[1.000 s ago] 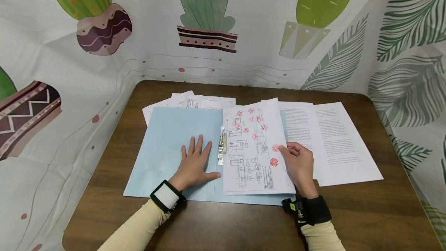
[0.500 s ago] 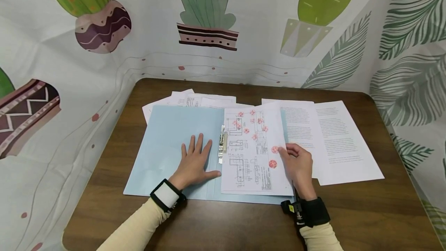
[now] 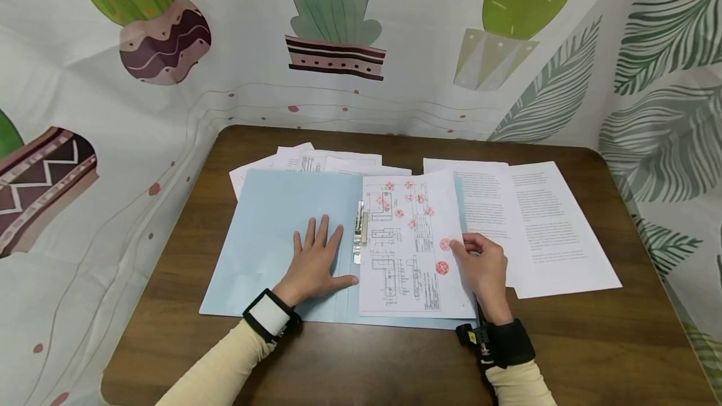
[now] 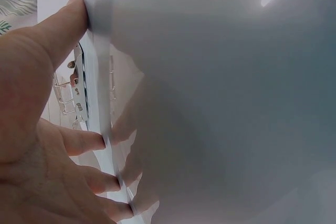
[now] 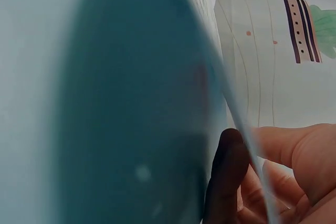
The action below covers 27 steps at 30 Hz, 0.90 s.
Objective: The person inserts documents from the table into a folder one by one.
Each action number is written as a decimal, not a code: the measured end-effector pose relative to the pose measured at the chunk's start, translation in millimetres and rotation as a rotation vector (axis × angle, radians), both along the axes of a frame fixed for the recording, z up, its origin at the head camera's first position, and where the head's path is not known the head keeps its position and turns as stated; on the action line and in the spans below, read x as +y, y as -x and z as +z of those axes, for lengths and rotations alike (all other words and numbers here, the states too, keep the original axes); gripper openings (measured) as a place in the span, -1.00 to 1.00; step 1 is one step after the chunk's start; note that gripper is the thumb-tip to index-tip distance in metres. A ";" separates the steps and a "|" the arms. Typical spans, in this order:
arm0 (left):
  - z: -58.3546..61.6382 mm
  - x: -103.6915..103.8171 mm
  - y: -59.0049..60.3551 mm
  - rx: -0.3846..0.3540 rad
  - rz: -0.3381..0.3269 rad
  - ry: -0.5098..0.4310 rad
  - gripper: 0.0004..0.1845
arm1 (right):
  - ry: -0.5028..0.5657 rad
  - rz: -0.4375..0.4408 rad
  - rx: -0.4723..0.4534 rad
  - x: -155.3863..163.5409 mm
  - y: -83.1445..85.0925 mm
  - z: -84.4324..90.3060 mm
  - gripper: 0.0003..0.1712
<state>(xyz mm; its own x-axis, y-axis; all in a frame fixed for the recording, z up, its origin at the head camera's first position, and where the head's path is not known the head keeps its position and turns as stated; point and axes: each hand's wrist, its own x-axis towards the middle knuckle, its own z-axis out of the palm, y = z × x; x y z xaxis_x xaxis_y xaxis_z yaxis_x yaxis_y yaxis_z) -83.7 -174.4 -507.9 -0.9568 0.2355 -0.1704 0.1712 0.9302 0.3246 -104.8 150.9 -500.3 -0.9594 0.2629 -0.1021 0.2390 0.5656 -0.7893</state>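
Blue folder [image 3: 271, 237] lies open on the brown table [image 3: 395, 362], its near edge parallel to the table's front edge — bare wood at 6 o'clock. Left hand [image 3: 314, 265] rests flat on the folder's left leaf, fingers spread, thumb toward the metal clip [image 3: 360, 234]. Drawing sheet [image 3: 408, 249] lies on the right leaf; right hand [image 3: 482, 268] pinches its right edge at 3 o'clock. Text pages [image 3: 541, 224] lie just beyond at 2 o'clock.
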 end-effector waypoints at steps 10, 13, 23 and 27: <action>2.7 0.7 -0.5 0.006 0.001 -0.003 0.23 | -0.090 0.072 0.033 -0.4 0.2 -0.5 -0.44; 2.2 0.6 -0.5 0.003 0.001 -0.001 0.23 | -0.111 0.088 0.036 -1.2 0.9 -0.2 -0.35; 3.0 -0.6 1.1 -0.026 -0.013 0.012 0.24 | -0.178 0.126 0.015 -1.6 1.6 1.3 -0.39; 5.3 -2.0 0.6 -0.025 -0.028 -0.004 0.20 | -0.184 0.134 0.019 -1.2 0.8 1.0 -0.38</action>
<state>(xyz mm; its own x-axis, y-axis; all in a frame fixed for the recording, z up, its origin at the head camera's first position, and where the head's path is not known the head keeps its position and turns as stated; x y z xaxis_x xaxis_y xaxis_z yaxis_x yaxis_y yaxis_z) -84.3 -176.4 -502.7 -0.9452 0.2628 -0.1935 0.1886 0.9238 0.3332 -105.7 149.7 -499.2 -0.9883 0.1455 -0.0461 0.1384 0.7261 -0.6735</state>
